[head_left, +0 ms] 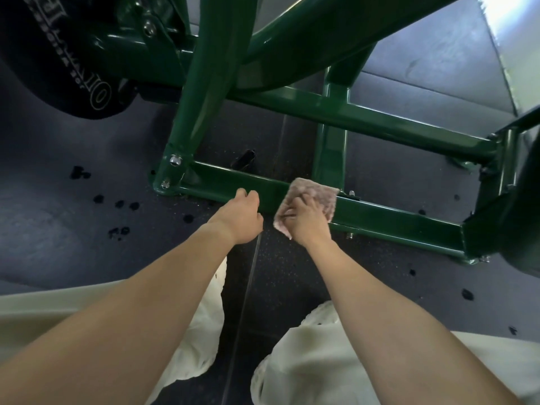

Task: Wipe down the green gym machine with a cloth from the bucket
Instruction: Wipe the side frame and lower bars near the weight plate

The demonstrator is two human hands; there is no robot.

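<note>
Our right hand (306, 222) grasps a pinkish-beige terry cloth (317, 190), fingers bunched into it, pressing it onto the low front bar of the glossy dark green steel gym machine frame (394, 219) at the centre of the frame. Our left hand (241, 217) sits just left of the cloth, fingers curled at the bar's near edge; we cannot tell whether they clasp it. Dark droplets spot the grey rubber floor (73, 217) at left.
</note>
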